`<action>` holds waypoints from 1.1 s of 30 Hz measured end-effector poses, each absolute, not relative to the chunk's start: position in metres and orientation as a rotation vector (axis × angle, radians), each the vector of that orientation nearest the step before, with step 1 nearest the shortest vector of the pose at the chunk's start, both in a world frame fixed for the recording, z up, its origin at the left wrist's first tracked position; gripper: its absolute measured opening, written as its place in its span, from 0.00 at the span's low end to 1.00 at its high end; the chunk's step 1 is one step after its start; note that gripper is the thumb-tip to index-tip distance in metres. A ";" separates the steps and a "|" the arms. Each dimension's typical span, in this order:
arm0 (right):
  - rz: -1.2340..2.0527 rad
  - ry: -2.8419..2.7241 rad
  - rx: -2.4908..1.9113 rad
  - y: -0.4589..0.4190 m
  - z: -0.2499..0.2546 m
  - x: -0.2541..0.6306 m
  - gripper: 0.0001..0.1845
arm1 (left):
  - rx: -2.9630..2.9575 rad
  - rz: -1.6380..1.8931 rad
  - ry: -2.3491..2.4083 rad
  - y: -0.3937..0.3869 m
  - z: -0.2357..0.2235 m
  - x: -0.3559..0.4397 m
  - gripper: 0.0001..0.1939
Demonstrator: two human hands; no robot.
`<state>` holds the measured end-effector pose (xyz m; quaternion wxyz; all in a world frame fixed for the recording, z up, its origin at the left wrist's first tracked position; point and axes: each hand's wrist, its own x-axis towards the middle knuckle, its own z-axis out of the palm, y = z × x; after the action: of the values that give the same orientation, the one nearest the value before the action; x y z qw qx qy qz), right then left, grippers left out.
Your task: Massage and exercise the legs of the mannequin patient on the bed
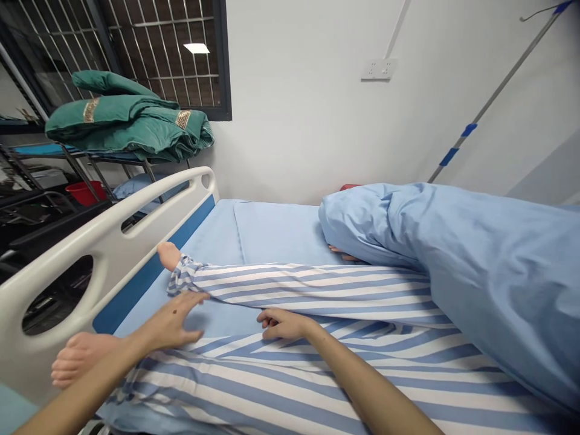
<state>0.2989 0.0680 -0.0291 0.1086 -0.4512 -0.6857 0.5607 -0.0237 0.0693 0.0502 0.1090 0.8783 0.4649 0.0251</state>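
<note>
Two legs in blue-and-white striped trousers lie stretched out on the bed, the far trouser leg [290, 287] and the near trouser leg [254, 386]. At their ends show a far bare foot [169, 256] and a near bare foot [84, 357]. My left hand [179, 321] is open with thumb and fingers apart, over the gap between the legs near the ankles; nothing is in it. Further right, around shin level, my right hand [286, 324] hovers with its fingers loosely curled in, and I see nothing in them.
A light blue quilt [480, 260] is folded back over the upper legs, with fingertips of a hand [342, 252] under its edge. The white bed end board [106, 235] stands at left. Behind it are green bundled quilts [136, 121]. An IV pole [493, 90] rises at right.
</note>
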 end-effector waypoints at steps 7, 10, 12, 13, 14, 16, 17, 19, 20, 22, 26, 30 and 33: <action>1.755 -1.868 -1.316 0.067 -0.025 0.296 0.22 | 2.474 -0.235 1.468 -0.004 0.038 -0.047 0.37; 1.646 -1.871 -1.415 0.056 -0.017 0.289 0.20 | 2.646 -0.391 1.440 -0.008 0.029 -0.051 0.34; 1.542 -1.889 -1.524 0.042 -0.011 0.283 0.19 | 2.697 -0.441 1.454 -0.008 0.026 -0.052 0.33; 1.474 -1.896 -1.570 0.034 -0.008 0.279 0.20 | 2.716 -0.450 1.467 -0.009 0.026 -0.052 0.33; 1.386 -1.900 -1.599 0.024 -0.004 0.276 0.21 | 2.733 -0.461 1.488 -0.011 0.027 -0.050 0.33; 1.166 -1.896 -1.605 0.005 0.003 0.270 0.21 | 2.754 -0.487 1.570 -0.017 0.032 -0.040 0.36; 1.046 -1.884 -1.589 -0.005 0.008 0.268 0.21 | 2.759 -0.497 1.601 -0.021 0.034 -0.032 0.38; 0.855 -1.822 -1.534 -0.024 0.018 0.263 0.18 | 2.775 -0.460 1.559 -0.029 0.040 -0.013 0.45; 0.790 -1.775 -1.503 -0.033 0.024 0.262 0.18 | 2.786 -0.404 1.493 -0.033 0.042 -0.004 0.48; 0.716 -1.657 -1.445 -0.054 0.035 0.260 0.16 | 2.768 -0.299 1.377 -0.037 0.043 0.008 0.51; 0.809 -1.357 -1.395 -0.107 0.041 0.251 0.11 | 2.602 -0.346 1.497 -0.033 0.035 -0.001 0.44; 1.222 -1.225 -1.369 -0.150 0.034 0.229 0.10 | 2.615 -0.336 1.561 -0.027 0.029 -0.019 0.40; 1.315 -1.226 -1.335 -0.161 0.034 0.212 0.13 | 2.636 -0.357 1.560 -0.029 0.033 -0.019 0.40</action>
<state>0.2122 -0.1613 0.0337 0.4361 -0.5366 -0.4925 0.5285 -0.0189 -0.0286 0.0333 0.0290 0.8545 0.5056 -0.1157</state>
